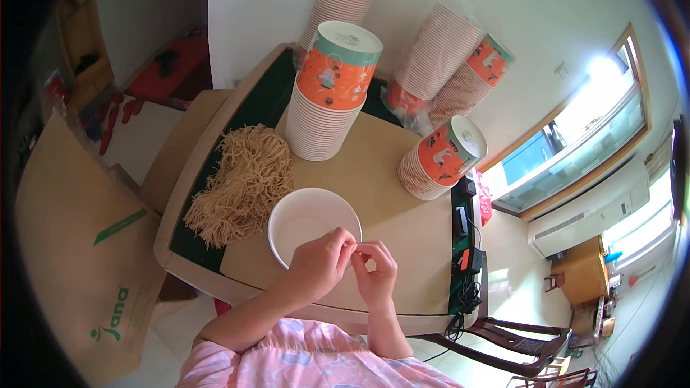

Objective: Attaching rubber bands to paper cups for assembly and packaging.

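Observation:
My left hand (325, 257) and my right hand (375, 273) meet fingertip to fingertip above the near right rim of a white paper bowl (305, 208). Both are closed in a pinch. Whatever lies between the fingertips is too small to make out. The bowl stands upright on the beige board, its near side partly covered by my left hand. To its left lies a loose heap of thin beige strings (248, 179). Behind the bowl rises a tall upside-down stack of paper bowls (336, 75), the top one orange and green.
A shorter paper bowl stack (440, 162) stands at the right. Plastic-wrapped stacks (435, 50) lean against the wall. Black cables and adapters (468, 262) line the table's right edge. A large cardboard box (79, 244) is at the left, a dark wooden chair (517, 341) at the right.

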`<state>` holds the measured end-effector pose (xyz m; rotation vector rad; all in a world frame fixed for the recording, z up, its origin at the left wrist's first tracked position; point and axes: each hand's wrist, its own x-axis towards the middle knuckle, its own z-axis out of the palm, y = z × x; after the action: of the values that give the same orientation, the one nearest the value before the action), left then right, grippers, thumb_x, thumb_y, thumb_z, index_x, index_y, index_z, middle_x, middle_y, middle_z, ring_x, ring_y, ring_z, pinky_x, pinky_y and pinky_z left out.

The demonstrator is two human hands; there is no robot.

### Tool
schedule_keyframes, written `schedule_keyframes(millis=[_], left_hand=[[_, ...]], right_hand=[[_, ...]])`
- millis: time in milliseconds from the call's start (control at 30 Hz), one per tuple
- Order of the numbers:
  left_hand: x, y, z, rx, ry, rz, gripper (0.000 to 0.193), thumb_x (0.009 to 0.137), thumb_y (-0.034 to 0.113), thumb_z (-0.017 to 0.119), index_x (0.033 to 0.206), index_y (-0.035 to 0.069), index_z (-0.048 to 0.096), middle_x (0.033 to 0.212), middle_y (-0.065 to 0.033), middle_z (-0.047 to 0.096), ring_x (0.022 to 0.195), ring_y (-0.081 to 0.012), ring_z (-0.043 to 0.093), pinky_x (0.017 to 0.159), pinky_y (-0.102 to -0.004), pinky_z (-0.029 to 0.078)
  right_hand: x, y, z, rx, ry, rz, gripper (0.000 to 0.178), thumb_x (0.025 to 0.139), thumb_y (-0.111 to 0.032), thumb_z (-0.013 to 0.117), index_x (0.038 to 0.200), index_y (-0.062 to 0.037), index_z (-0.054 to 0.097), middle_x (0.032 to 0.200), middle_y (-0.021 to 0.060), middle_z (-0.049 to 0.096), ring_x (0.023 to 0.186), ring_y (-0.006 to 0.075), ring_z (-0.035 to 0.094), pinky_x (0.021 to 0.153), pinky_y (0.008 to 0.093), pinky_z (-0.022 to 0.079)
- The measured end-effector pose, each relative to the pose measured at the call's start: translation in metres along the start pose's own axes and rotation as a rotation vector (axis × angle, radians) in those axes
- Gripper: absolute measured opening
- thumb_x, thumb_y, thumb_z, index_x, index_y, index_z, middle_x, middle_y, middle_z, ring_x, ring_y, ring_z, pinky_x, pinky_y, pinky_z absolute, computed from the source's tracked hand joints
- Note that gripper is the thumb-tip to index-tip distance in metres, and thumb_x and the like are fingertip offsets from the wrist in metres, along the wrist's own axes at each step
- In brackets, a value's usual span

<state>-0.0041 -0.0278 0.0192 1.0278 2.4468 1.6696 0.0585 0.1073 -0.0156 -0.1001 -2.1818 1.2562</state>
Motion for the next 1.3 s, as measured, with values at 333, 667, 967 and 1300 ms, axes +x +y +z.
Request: schedule_keyframes(millis=[333,667,967,1300], left_hand=[[0.003,-0.002,-0.012,-0.068,-0.115,-0.048,0.015,0.090,0.014,0.058,0.082,0.002,0.059,0.082,-0.0140,0.064,0.070,-0.0321,0.063,0.061,-0.0409,0.049],[0.005,-0.001,-0.024,-0.300,-0.075,-0.159,0.015,0.093,0.009,0.058,0.081,0.000,0.061,0.074,-0.0040,0.063,0.066,-0.0091,0.056,0.059,-0.0261,0.044],[0.009,-0.004,-0.065,-0.319,0.024,-0.211,0.014,0.094,0.012,0.058,0.086,0.001,0.063,0.069,-0.0015,0.058,0.060,-0.0068,0.046,0.056,-0.0237,0.039],[0.005,-0.029,-0.068,-0.741,-0.053,-0.410,0.018,0.096,0.006,0.052,0.106,0.004,0.066,0.075,0.0018,0.057,0.060,-0.0036,0.045,0.056,-0.0185,0.039]], right_hand=[[-0.007,0.013,-0.005,-0.001,-0.002,-0.008,0.013,0.077,0.006,0.070,0.088,-0.0008,0.066,0.090,0.0098,0.062,0.077,0.0180,0.061,0.067,0.0276,0.050],[-0.004,0.017,-0.008,0.014,0.001,-0.008,0.013,0.077,0.007,0.069,0.087,0.0003,0.065,0.091,0.0093,0.060,0.082,0.0187,0.059,0.072,0.0281,0.049],[-0.008,0.049,-0.015,0.182,0.013,0.155,0.007,0.082,0.005,0.066,0.086,0.0006,0.064,0.094,0.0060,0.063,0.080,0.0104,0.054,0.072,0.0237,0.044],[0.134,0.088,-0.033,0.077,-0.400,0.306,0.009,0.087,-0.009,0.067,0.093,-0.0018,0.067,0.075,0.0006,0.064,0.070,0.0062,0.055,0.065,0.0240,0.047]])
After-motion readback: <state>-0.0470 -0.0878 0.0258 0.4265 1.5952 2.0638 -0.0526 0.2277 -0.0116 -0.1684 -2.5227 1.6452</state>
